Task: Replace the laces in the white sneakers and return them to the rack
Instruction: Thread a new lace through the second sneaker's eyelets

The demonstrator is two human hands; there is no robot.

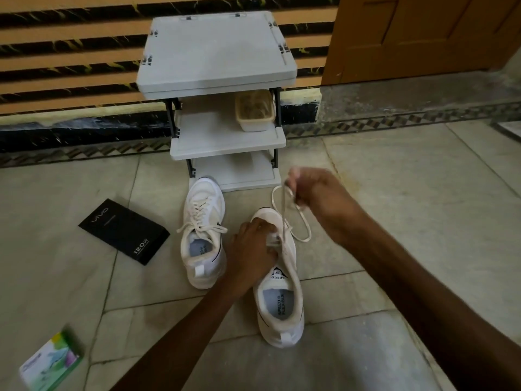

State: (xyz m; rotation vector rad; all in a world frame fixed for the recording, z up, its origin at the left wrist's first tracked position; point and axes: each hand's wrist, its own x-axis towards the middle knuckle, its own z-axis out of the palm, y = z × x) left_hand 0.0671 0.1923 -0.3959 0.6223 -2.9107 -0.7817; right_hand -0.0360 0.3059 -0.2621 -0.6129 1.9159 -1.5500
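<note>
both white sneakers stand on the floor (pixel 394 193) just in front of the rack (pixel 215 52), toes toward it, so neither one is back on a shelf yet.

the far sneaker (pixel 204 235), by the rack's front left leg, has a lace crossed through all its eyelets. the ends lie loose to either side, with no bow that i can make out.

the near sneaker (pixel 282 303) is the one in hand. the left hand (pixel 253 249) has its fingers curled over the front of the eyelet rows and grips the shoe there. the right hand (pixel 315 198) is raised above the toe and pinches a lace (pixel 282 213). the lace runs taut from the eyelets up to the fingers, and the slack hangs in a loop onto the floor beside the toe. the upper eyelets near the tongue look bare. i cannot tell whether this lace is going in or coming out, nor whether either lace is old or new.

my judgement is that the job is about halfway: one shoe threaded, the other partly done. what seems left is finishing this lace, perhaps tying both, and setting the pair on the rack. its bottom shelf (pixel 234 170) shows room, and a tub (pixel 255 112) sits at the right edge of the middle shelf.

a black box (pixel 124 235) and a green and white packet (pixel 50 362) lie on the floor to the left, well apart from the shoes.
</note>
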